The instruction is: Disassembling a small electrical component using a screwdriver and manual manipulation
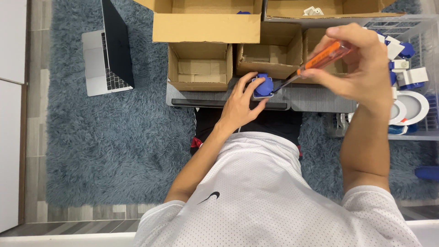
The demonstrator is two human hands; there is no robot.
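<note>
**Screwdriver tip set to a blue part on the grey work surface**

The right hand [354, 64] is closed around the orange handle of a screwdriver [320, 58], fingers curled over the top and thumb below. The tool slants down and to the left, and its dark shaft ends at the blue part [264, 86]. The left hand [240, 104] grips that blue part from below and the side, the thumb and fingers wrapped narrowly about it, pressing it on the far edge of the grey work surface [315, 98] in front of the person.

Just beyond the blue part stand three small open cardboard boxes in a row: the left one [200, 66] holds pale wooden-looking blocks, the middle one [270, 55] sits right behind the part, and the third [320, 50] is partly hidden by the right hand. Larger cardboard boxes [206, 20] lie behind them.

To the right, a clear plastic crate [411, 27] holds more blue and white pieces [404, 68] and round white fittings [414, 107]. Another blue object [427, 172] lies on the rug further right.

On the left, well apart from the hands, an open laptop [107, 50] rests on the shaggy grey-blue rug [114, 146]. The person wears a white mesh shirt [270, 196].
</note>
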